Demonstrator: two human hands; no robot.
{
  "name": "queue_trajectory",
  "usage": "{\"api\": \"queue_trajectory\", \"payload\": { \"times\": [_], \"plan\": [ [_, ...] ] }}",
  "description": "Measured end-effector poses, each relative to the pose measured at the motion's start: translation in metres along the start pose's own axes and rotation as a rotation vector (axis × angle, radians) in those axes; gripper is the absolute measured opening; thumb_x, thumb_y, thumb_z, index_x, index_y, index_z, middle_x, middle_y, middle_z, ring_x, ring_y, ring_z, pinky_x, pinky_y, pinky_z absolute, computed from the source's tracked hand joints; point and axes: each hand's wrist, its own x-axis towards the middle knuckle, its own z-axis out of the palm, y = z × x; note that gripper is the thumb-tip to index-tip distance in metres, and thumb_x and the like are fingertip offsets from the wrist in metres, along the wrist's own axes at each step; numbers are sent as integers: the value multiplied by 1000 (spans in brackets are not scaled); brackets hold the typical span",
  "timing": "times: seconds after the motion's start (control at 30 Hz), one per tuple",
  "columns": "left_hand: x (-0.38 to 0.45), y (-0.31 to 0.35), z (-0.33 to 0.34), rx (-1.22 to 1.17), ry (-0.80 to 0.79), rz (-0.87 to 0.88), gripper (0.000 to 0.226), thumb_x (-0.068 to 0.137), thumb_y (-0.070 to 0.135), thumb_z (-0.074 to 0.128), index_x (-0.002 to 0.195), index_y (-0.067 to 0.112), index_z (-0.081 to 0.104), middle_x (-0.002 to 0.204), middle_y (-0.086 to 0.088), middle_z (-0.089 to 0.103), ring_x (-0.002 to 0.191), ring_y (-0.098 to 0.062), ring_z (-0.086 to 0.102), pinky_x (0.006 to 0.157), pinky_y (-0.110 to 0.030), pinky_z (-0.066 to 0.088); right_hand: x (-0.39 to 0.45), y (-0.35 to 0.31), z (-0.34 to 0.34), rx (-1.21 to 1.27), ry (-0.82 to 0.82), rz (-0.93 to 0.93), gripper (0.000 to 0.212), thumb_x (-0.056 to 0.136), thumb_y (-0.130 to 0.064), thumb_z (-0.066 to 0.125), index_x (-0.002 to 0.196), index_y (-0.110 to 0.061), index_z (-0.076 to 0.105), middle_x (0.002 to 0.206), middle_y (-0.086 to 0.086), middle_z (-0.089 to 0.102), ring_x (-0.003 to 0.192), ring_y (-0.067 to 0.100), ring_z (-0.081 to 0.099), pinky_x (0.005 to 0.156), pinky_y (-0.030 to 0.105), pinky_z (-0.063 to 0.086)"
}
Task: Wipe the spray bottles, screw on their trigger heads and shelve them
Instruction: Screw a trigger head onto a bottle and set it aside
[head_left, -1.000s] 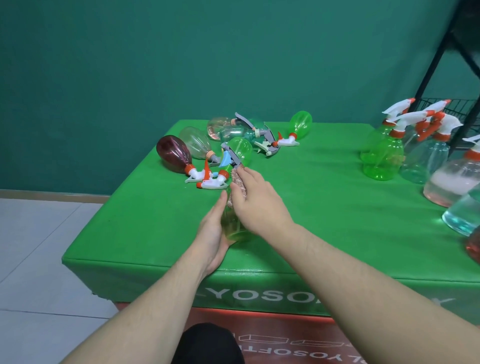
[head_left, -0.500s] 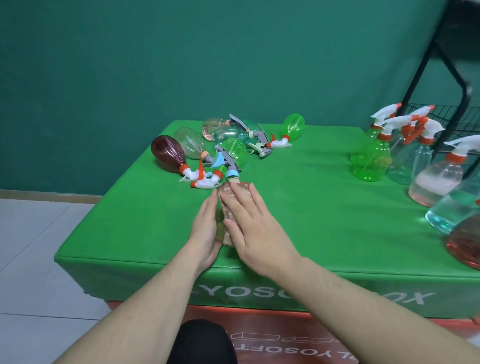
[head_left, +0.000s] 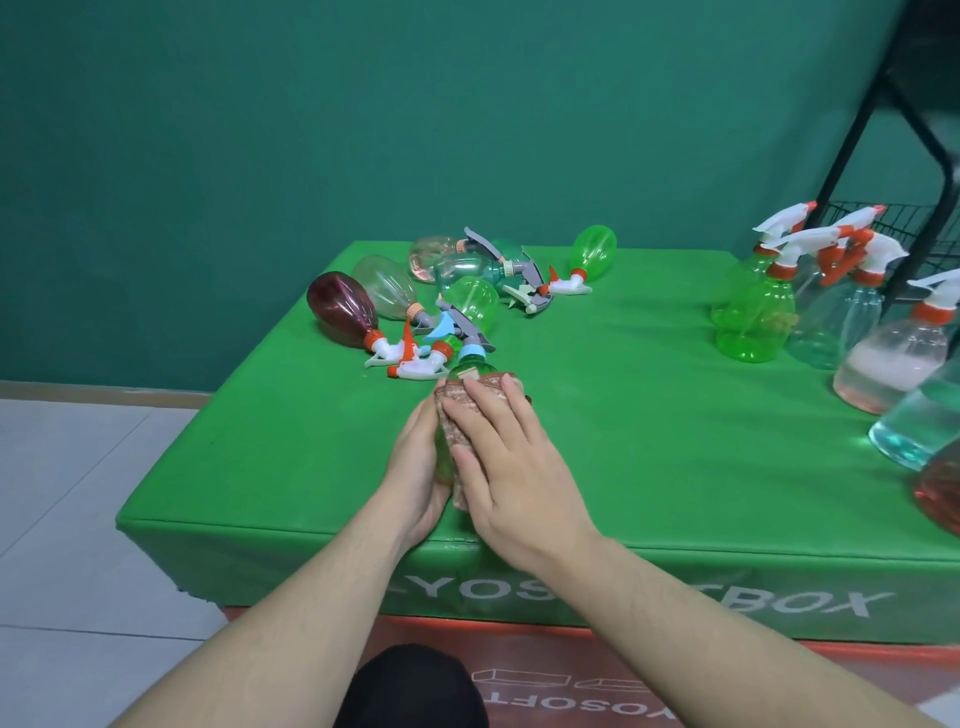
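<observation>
Spray bottle (head_left: 470, 370), green with a blue collar, is lying on its side near the front edge of the green worktop (head_left: 623, 415), cradled by the left hand (head_left: 415, 478) so it cannot roll while the right hand (head_left: 514, 467) is pressing a brownish cloth (head_left: 457, 431) onto it with fingers (head_left: 480, 402) straight and slightly spread. The left fingers are hiding beneath the bottle, so their curl is hard to judge, and most of the bottle's body is lying covered by cloth and hands.

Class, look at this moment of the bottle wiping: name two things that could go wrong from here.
1. The green bottle being wiped lies near the table's front edge; if the left hand slips, it may roll off.
2. Its head points at the pile of lying bottles; a forward stroke of the right hand with the cloth could knock them.
</observation>
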Motion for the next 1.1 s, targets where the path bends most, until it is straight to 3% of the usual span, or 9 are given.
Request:
{"api": "queue_trajectory", "payload": {
  "times": [0.07, 0.2, 0.47, 0.7, 0.77, 0.93, 1.03, 1.1],
  "plan": [
    [-3, 2, 1, -9, -22, 5, 61, 96, 51, 52, 140, 10, 61, 136, -11, 68, 129, -25, 63, 111, -41, 49, 9, -3, 2, 2, 15, 32, 50, 106, -38, 29, 149, -22, 47, 161, -3, 34, 154, 25, 16, 124, 45, 19],
    [-5, 3, 1, -75, -44, -7, 46, 109, 43, 37, 133, 17, 66, 133, -4, 70, 121, -14, 67, 89, -25, 59, 29, -7, 3, -8, 5, 60, 51, 103, -39, 30, 147, -23, 51, 157, -2, 41, 151, 27, 23, 123, 47, 21],
    [-3, 4, 3, -31, 4, -37, 39, 103, 48, 49, 124, 25, 72, 119, -5, 75, 98, -18, 72, 77, -36, 58, 67, -6, -9, 108, -126, 212, 45, 105, -34, 41, 147, -24, 50, 161, -2, 35, 148, 21, 27, 124, 35, 20],
    [-1, -2, 5, 9, 55, 56, 38, 109, 34, 47, 143, 21, 58, 129, -8, 72, 118, -27, 69, 87, -40, 60, 84, 5, -9, 250, -197, 383, 43, 105, -35, 41, 147, -27, 50, 162, -5, 33, 146, 22, 34, 118, 33, 28],
    [-3, -1, 7, -17, 54, 66, 39, 109, 35, 46, 147, 26, 54, 134, -3, 70, 124, -27, 66, 85, -39, 61, 79, 6, -7, 230, -183, 358, 43, 105, -34, 41, 146, -27, 51, 162, -3, 33, 146, 24, 33, 120, 35, 26],
    [-5, 3, 7, -51, 56, 67, 36, 109, 37, 46, 143, 37, 55, 132, 6, 71, 117, -20, 70, 78, -37, 61, 53, 6, -6, 184, -107, 195, 46, 105, -35, 36, 148, -23, 49, 163, 3, 31, 149, 22, 26, 124, 37, 19],
    [-5, 2, 7, -37, 80, 60, 32, 109, 39, 46, 137, 33, 61, 129, 4, 72, 116, -19, 71, 81, -36, 61, 33, 1, -10, 125, -30, 39, 46, 107, -27, 34, 149, -12, 48, 160, 10, 34, 149, 9, 11, 126, 27, 3],
    [-4, 1, 7, -28, 98, 63, 34, 110, 38, 45, 137, 27, 61, 129, 1, 72, 118, -19, 70, 87, -36, 60, 23, -1, -11, 96, 13, -36, 48, 107, -26, 31, 148, -8, 47, 159, 12, 36, 146, 2, 2, 125, 26, 0]
  ]
}}
